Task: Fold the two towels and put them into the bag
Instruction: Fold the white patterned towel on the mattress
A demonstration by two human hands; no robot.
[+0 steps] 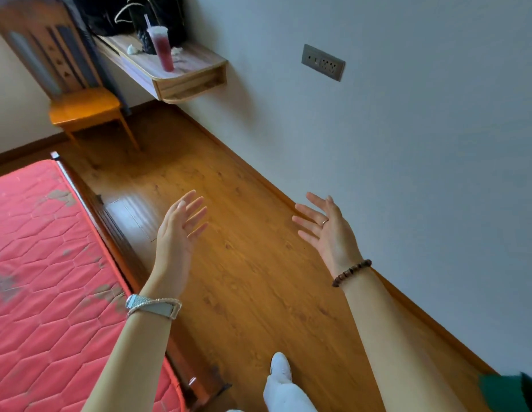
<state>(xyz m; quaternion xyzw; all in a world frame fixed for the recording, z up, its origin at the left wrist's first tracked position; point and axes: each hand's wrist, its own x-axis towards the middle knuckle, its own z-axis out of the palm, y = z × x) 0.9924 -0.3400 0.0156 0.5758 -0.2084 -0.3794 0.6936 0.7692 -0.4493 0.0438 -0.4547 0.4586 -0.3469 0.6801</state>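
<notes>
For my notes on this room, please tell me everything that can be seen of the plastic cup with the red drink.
The cup is tall, tapered and of clear plastic, filled almost to its lid with a dark red drink. A pale straw sticks out of the lid. The cup stands upright on a wooden wall shelf, near its front edge, with a dark bag behind it.

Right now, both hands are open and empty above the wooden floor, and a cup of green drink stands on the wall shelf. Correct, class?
One slip: the head view shows the cup on the wall shelf holds red drink, not green. The left hand and right hand are open and empty above the wooden floor.
</notes>
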